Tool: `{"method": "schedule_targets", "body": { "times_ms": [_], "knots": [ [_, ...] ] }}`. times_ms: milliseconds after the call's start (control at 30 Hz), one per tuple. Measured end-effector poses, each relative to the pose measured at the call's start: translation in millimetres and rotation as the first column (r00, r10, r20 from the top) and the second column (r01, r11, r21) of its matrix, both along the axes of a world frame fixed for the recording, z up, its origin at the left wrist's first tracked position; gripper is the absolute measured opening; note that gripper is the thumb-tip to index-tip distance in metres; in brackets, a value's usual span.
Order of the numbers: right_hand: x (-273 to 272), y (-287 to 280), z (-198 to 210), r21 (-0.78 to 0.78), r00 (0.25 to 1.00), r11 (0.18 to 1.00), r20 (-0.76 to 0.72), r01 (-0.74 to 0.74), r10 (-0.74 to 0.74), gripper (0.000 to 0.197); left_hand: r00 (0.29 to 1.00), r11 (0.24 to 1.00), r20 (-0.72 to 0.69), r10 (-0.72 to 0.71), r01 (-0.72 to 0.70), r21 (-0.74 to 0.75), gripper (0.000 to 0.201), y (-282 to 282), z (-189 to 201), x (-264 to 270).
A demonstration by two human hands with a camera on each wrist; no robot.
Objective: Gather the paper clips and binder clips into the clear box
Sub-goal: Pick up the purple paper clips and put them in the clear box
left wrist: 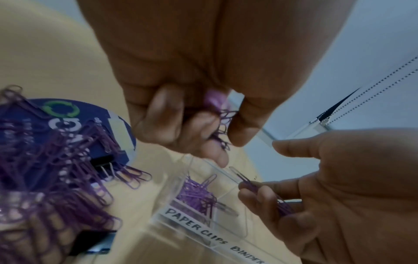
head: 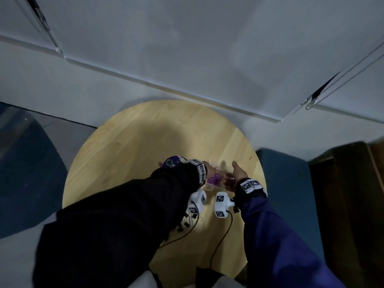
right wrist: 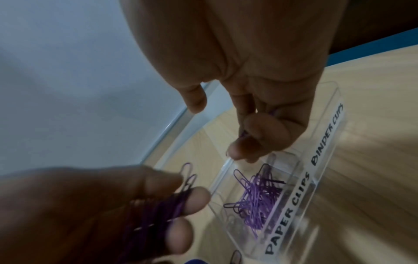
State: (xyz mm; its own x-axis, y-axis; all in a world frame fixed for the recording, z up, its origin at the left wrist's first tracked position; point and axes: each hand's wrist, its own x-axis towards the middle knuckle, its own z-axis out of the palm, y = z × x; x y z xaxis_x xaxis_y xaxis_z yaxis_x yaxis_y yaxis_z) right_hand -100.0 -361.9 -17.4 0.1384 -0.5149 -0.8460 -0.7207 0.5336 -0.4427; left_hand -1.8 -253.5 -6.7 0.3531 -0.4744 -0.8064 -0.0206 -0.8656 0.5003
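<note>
Paper clips (left wrist: 199, 194): purple wire, light, springy, prone to tangle; best pinched in small bunches. Some lying in clear box (right wrist: 328, 114), section labelled PAPER CLIPS, near table's (head: 128, 142) right edge; loose heap (left wrist: 56, 169) alongside. Left hand (left wrist: 181, 110) clamped on bunch; right hand (right wrist: 267, 114) pinching few above box.

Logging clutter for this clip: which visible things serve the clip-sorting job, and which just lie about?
Job: clear box, purple paper clips, black binder clips, left hand, right hand.
Lying about: round purple card, blind cord, wooden table.
</note>
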Motion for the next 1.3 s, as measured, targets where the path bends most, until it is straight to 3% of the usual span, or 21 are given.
{"method": "schedule_targets", "body": {
  "times_ms": [67, 200, 300, 433, 467, 533, 600, 667, 767, 800, 867, 900, 967, 1033, 1167, 1300],
  "knots": [
    [-1, -4, -1, 0.013, 1.0, 1.0, 0.015, 0.013, -0.013, 0.066, 1.0, 0.999, -0.003, -0.024, 0.024, -0.043, 0.05, -11, 0, -6],
    [-1, -6, -3, 0.033, 0.999, 0.999, 0.042, -0.001, 0.0, 0.072, 0.998, 0.997, 0.007, 0.061, -0.061, 0.038, 0.078, -26, 5, -21],
    [4, -1, 0, 0.026, 0.998, 1.0, 0.064, -0.006, 0.004, 0.069, 0.986, 0.986, 0.004, 0.168, -0.168, -0.015, 0.075, -16, 5, -19],
    [3, 2, -2, -0.097, 0.996, 0.993, 0.044, -0.073, 0.078, 0.079, 0.988, 0.98, 0.038, 0.151, -0.144, -0.14, 0.056, 17, -1, 4],
    [1, -2, -9, -0.177, 0.994, 0.979, 0.023, -0.097, 0.103, 0.081, 0.988, 0.982, 0.088, 0.124, -0.109, -0.155, 0.05, 28, -2, 11],
    [-1, -1, -6, -0.336, 0.984, 0.925, -0.064, -0.178, 0.166, 0.072, 0.95, 0.992, 0.302, -0.077, 0.104, -0.076, 0.043, 57, -2, 23],
    [0, 14, 12, -0.484, 0.97, 0.841, -0.104, -0.242, 0.219, 0.052, 0.841, 0.946, 0.442, -0.311, 0.317, 0.063, 0.033, 92, -7, 31],
    [1, 34, 20, -0.571, 0.948, 0.767, -0.071, -0.294, 0.311, 0.039, 0.742, 0.889, 0.496, -0.451, 0.421, 0.179, 0.027, 128, -21, 32],
    [-1, 77, 15, -0.527, 0.842, 0.711, -0.017, -0.466, 0.54, 0.03, 0.66, 0.841, 0.53, -0.532, 0.483, 0.242, 0.04, 173, -47, 22],
    [-3, 93, 8, -0.521, 0.777, 0.653, -0.032, -0.55, 0.629, 0.024, 0.64, 0.823, 0.53, -0.557, 0.51, 0.249, 0.042, 184, -53, 16],
    [-9, 122, -11, -0.582, 0.631, 0.447, -0.154, -0.68, 0.76, 0.016, 0.586, 0.781, 0.539, -0.606, 0.568, 0.26, 0.044, 199, -62, 4],
    [-12, 133, -23, -0.603, 0.567, 0.345, -0.223, -0.72, 0.793, 0.021, 0.569, 0.77, 0.547, -0.614, 0.583, 0.257, 0.046, 204, -65, -2],
    [-18, 152, -48, -0.508, 0.376, 0.141, -0.397, -0.85, 0.837, 0.046, 0.574, 0.769, 0.541, -0.615, 0.586, 0.253, 0.051, 212, -69, -11],
    [-23, 164, -59, -0.368, 0.202, 0.003, -0.504, -0.93, 0.84, 0.065, 0.598, 0.773, 0.509, -0.619, 0.579, 0.26, 0.054, 220, -68, -17],
    [-30, 173, -60, -0.327, 0.149, -0.065, -0.589, -0.943, 0.794, 0.064, 0.621, 0.784, 0.494, -0.608, 0.566, 0.254, 0.051, 233, -67, -20],
    [-29, 168, -58, -0.365, 0.159, -0.088, -0.594, -0.927, 0.788, 0.07, 0.59, 0.783, 0.556, -0.586, 0.589, 0.2, 0.049, 231, -67, -20]
  ]
}}
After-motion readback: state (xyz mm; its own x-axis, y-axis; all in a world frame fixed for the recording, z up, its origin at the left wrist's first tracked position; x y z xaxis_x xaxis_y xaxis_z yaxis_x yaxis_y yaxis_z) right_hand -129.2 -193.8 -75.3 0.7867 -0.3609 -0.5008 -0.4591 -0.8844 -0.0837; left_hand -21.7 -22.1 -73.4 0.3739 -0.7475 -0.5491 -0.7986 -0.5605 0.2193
